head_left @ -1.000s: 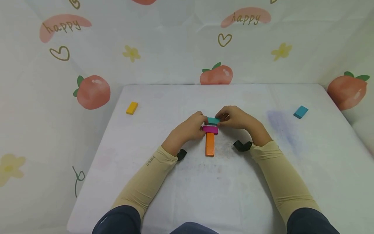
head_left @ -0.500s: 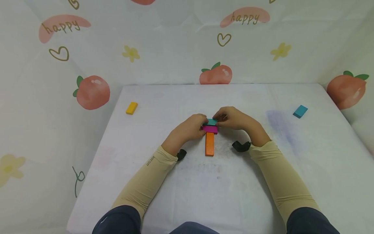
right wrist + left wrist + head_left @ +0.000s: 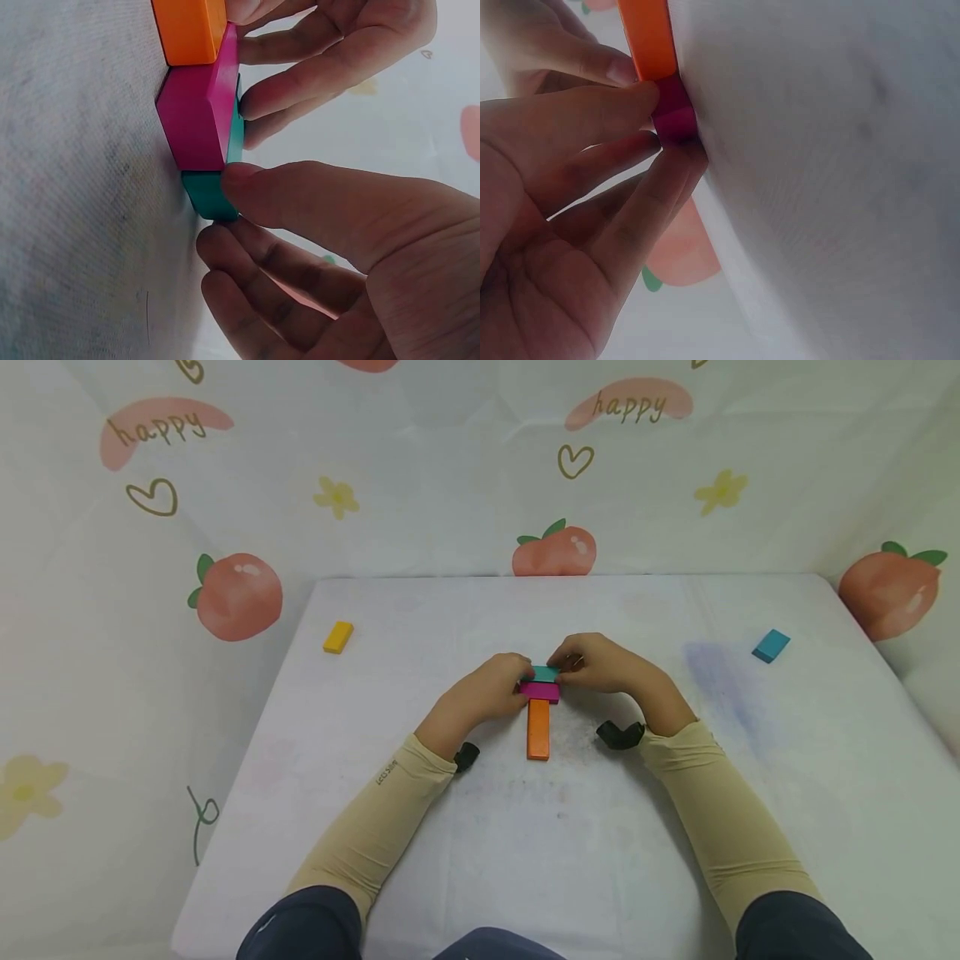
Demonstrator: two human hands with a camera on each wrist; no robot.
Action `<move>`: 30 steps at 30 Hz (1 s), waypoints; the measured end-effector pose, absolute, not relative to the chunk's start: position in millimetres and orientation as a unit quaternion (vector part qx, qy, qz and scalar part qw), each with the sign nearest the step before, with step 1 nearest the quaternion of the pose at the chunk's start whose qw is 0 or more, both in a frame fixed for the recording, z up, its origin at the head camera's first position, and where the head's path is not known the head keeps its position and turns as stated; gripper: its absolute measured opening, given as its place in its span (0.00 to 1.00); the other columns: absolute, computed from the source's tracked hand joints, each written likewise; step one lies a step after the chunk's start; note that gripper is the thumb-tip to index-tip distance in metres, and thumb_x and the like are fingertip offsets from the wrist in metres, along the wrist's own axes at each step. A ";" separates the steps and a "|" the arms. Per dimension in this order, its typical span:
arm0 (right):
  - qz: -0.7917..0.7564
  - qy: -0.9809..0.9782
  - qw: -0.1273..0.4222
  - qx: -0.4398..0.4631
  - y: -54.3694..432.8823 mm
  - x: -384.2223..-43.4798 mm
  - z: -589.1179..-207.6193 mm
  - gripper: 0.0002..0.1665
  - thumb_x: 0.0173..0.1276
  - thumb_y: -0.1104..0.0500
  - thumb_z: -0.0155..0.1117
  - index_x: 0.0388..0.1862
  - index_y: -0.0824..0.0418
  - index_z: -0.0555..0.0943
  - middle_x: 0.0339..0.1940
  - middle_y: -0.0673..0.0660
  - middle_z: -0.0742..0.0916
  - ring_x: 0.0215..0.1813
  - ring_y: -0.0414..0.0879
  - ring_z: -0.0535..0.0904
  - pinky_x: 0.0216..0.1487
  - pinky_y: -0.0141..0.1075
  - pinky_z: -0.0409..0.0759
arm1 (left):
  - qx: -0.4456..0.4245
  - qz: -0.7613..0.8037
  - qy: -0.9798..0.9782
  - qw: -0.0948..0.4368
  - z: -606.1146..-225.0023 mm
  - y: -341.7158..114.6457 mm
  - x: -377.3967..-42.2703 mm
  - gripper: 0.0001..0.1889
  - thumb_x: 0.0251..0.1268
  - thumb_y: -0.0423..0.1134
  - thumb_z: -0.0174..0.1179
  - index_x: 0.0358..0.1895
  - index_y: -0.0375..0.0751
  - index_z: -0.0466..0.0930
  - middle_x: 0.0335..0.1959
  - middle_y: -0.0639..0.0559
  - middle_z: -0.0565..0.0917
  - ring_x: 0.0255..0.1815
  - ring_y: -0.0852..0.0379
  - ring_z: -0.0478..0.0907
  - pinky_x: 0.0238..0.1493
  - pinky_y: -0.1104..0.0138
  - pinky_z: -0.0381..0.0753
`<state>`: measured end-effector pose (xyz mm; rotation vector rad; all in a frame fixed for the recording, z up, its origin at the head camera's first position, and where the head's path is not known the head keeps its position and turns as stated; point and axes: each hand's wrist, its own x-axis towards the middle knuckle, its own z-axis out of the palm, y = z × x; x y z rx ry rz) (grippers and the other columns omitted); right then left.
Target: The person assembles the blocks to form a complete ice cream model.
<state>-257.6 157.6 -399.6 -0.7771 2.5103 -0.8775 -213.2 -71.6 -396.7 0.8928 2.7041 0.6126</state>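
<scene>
Three flat rectangular blocks lie against one another mid-table: a teal block farthest, a magenta block in front, and an orange block pointing towards me. Teal and magenta lie crosswise. My left hand grips the left ends of both crosswise blocks, thumb at the magenta block and fingers at the far side. At the other end, my right hand pinches the teal block between thumb and fingers. In the left wrist view, fingers hide the teal block.
A yellow block lies at the table's far left and a blue block at its far right. Black wrist cameras hang under both wrists near the white table. A printed cloth stands behind.
The teal block has shifted slightly towards me and left, closing the visible gap to the magenta block. Both hands have moved a little with it.
</scene>
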 end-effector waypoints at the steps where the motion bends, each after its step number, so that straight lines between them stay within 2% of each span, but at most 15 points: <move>1: -0.312 0.890 0.185 -0.275 157.8 -257.7 -399.6 0.16 0.72 0.64 0.71 0.57 0.67 0.88 0.54 0.62 0.88 0.54 0.55 0.85 0.63 0.52 0.85 | 0.304 0.209 0.922 0.116 -396.4 -71.3 -213.1 0.13 0.73 0.32 0.66 0.56 0.30 0.86 0.45 0.45 0.86 0.45 0.52 0.76 0.50 0.64 0.77; 12: -0.316 0.887 0.191 -0.278 159.2 -257.6 -398.2 0.15 0.72 0.64 0.71 0.56 0.67 0.88 0.53 0.62 0.88 0.53 0.55 0.86 0.62 0.52 0.85 | 0.298 0.203 0.924 0.125 -397.8 -71.1 -214.2 0.16 0.74 0.32 0.65 0.60 0.30 0.85 0.53 0.42 0.87 0.51 0.50 0.78 0.60 0.61 0.80; 19: -0.311 0.900 0.155 -0.263 176.6 -261.7 -390.8 0.17 0.75 0.60 0.70 0.58 0.66 0.87 0.55 0.63 0.89 0.56 0.58 0.85 0.63 0.55 0.84 | 0.293 0.211 0.924 0.124 -398.5 -70.9 -214.7 0.14 0.73 0.30 0.64 0.57 0.29 0.86 0.50 0.43 0.88 0.49 0.50 0.79 0.58 0.60 0.80; 30: -0.294 0.949 0.077 -0.085 256.3 -266.0 -365.8 0.29 0.80 0.46 0.62 0.67 0.67 0.81 0.66 0.71 0.82 0.67 0.69 0.78 0.59 0.61 0.80 | 0.285 0.218 0.924 0.132 -398.2 -70.8 -212.8 0.14 0.73 0.30 0.63 0.57 0.30 0.85 0.50 0.43 0.88 0.49 0.50 0.79 0.57 0.61 0.81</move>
